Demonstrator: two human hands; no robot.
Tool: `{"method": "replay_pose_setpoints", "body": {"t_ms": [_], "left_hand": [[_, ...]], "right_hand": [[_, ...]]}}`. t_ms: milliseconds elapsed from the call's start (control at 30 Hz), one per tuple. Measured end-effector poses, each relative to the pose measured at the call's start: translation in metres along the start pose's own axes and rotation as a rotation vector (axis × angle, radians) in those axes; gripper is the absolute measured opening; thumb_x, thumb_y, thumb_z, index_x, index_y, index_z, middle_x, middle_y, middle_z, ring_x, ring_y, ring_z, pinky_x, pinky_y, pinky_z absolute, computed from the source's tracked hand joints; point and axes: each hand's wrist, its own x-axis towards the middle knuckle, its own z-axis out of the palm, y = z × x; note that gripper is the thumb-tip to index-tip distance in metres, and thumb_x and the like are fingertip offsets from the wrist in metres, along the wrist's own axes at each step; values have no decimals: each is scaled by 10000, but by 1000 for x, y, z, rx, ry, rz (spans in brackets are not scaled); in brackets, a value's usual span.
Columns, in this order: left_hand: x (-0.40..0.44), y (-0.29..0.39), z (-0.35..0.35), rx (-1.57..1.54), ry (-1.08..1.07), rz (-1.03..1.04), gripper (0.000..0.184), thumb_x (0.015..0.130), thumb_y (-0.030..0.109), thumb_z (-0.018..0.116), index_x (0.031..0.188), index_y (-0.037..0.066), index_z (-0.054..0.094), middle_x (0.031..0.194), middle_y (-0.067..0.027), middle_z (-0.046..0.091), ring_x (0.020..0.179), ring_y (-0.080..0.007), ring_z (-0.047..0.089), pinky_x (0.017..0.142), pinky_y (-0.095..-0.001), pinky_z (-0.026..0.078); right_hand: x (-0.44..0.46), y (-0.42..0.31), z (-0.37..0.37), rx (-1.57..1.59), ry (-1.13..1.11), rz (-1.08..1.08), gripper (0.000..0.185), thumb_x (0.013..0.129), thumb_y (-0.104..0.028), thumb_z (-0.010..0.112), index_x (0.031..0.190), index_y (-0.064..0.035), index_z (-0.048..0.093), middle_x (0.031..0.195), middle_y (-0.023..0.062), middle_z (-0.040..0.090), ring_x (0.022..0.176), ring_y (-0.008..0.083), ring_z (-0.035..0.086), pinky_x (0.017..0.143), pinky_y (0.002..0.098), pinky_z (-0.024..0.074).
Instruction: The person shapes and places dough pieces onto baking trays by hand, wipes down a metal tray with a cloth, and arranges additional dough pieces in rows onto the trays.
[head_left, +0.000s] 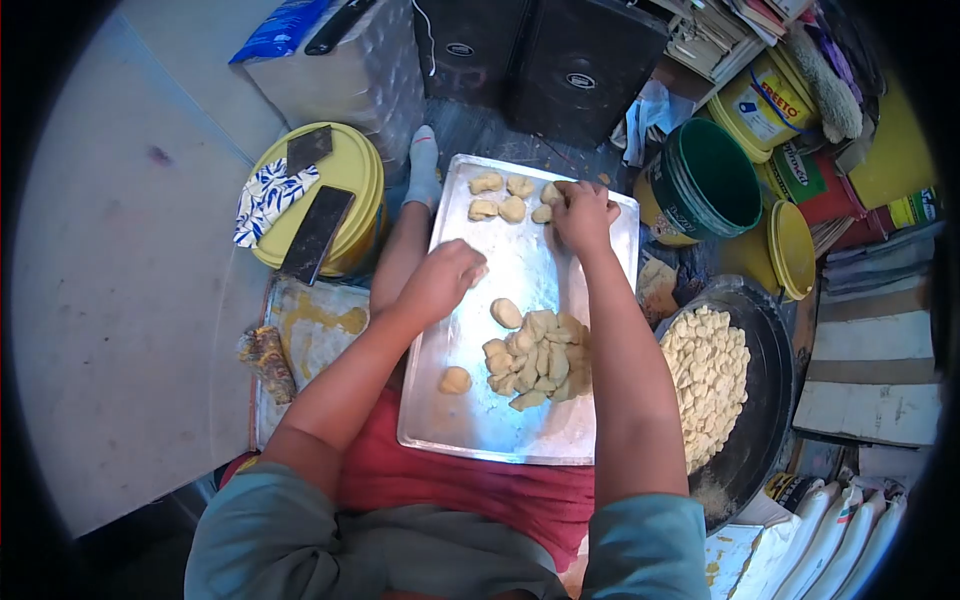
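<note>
Yellow dough balls [512, 209] lie by the right hand [585, 215], whose fingers bend down at the far right corner of a metal tray [525, 258]; whether they grip one cannot be told. Curled narrow, the left hand [450, 278] is over the tray's left side, with a pale bit at its fingertips, too small to tell if held. Nearer the person is a heap [545, 355] of pieces, one ball [506, 313] just beyond it, another [455, 380] to its left. Rightward stand a black basin [765, 420] of small pieces [705, 380] and a green bucket [725, 180]; leftward, a yellow tub [362, 170].
</note>
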Motion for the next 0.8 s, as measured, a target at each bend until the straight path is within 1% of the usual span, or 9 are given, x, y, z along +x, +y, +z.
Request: {"method": "replay_pose_setpoints", "body": {"t_ms": [133,167,233,300,333,467,533,667,800], "left_hand": [[22,-17,-4,103,103,136,193,834,128,681,999,30,663,962,-158,618,912,-353,604,829,-425,492],[26,-22,-3,89,75,89,206,831,136,686,1006,30,664,969,-158,621,915,-353,606,831,-430,493],[34,-33,2,95,74,25,225,826,145,694,1018,31,666,978,-159,626,916,-354,611,835,-438,495],[42,-41,6,143,125,5,239,820,147,701,1029,36,668,983,-161,629,912,-358,614,837,-445,498],[44,-30,-1,122,105,12,231,824,135,692,1032,38,668,995,-157,627,919,-356,612,844,-442,498],[30,-4,-19,176,-52,63,230,846,141,678,1057,49,677,1037,-123,640,990,-327,605,879,-408,482],[24,2,-20,240,-84,44,254,843,136,674,1084,57,674,1070,-113,633,1020,-325,596,896,-404,476],[34,-8,-3,199,75,-1,321,815,103,666,1135,86,657,1100,-104,600,1064,-338,561,935,-438,458],[39,11,4,361,171,120,271,835,150,667,1103,126,690,1104,-63,608,1087,-279,528,921,-421,423]], "right_hand": [[-13,-8,-15,110,191,-113,356,815,-159,641,1166,-144,692,1207,77,634,1223,281,463,1014,470,284],[-24,-12,-26,91,45,-74,394,806,-220,704,1184,-117,661,1187,108,633,1196,301,499,1007,442,343],[-62,-25,-37,580,-366,-77,461,811,-230,733,1231,-79,618,1122,128,612,1077,328,572,931,413,433],[-108,-28,-19,421,-536,-539,517,767,-231,778,1218,-65,589,1118,146,600,998,320,619,875,397,485],[-114,-50,-39,342,-775,-413,425,762,-191,766,1147,-74,630,1076,154,620,1028,319,619,892,392,480],[-86,-33,-16,514,-351,-249,187,786,-99,704,961,-44,667,892,152,665,870,295,659,800,383,510],[-59,-34,-12,559,-274,-75,222,790,-82,675,1009,-65,642,927,189,682,872,374,658,783,418,513],[-65,-33,-27,448,-234,-173,289,757,-138,734,1030,-86,652,947,172,664,921,365,646,812,407,509],[-109,3,-39,307,-683,-581,401,697,-158,789,1074,-98,665,953,146,650,945,355,632,835,400,506]]}}
